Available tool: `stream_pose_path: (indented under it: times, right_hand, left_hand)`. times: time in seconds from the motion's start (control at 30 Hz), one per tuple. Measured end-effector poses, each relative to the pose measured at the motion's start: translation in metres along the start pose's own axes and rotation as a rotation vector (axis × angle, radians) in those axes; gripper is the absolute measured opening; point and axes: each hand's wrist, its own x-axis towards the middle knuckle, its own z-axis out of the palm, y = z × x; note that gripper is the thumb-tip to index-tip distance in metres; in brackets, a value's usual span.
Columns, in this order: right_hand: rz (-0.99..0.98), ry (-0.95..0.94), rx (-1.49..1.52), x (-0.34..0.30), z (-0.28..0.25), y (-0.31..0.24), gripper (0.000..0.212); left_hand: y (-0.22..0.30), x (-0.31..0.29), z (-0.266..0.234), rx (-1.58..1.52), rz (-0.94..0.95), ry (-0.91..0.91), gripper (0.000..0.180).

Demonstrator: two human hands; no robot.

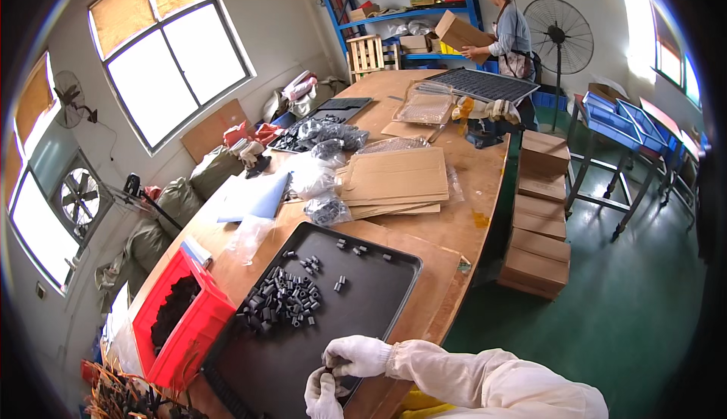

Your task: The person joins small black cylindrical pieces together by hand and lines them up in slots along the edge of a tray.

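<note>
Both of my hands wear white gloves and meet over the near edge of a black tray [379, 283]. My right hand [360, 355] reaches in from the right, its fingers pinched together. Just below it is my left hand [323, 396], fingers curled and closed. Between the fingertips a bit of something dark shows, too small and covered to name. On the tray lies a heap of short black tubular pieces [284, 298], with a few small groups set apart toward its far side.
A red bin [185, 320] with dark contents stands left of the tray. Flat cardboard sheets [397, 177] and bagged black parts [327, 211] lie beyond. Cardboard boxes [538, 245] line the floor at right. A person [515, 37] holds a carton [460, 33] at the back.
</note>
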Motion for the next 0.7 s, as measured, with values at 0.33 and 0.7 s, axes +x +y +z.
stream_pose_path:
  times: [0.33, 0.7]
  right_hand:
    - [-0.049, 0.251, 0.275, -0.008, -0.010, -0.004, 0.014]
    - [0.077, 0.172, 0.515, -0.012, 0.005, 0.004, 0.020]
  left_hand:
    - [0.055, -0.029, -0.002, 0.047, 0.095, 0.137, 0.027]
    - [0.058, -0.083, -0.123, 1.512, 0.409, 0.685, 0.025]
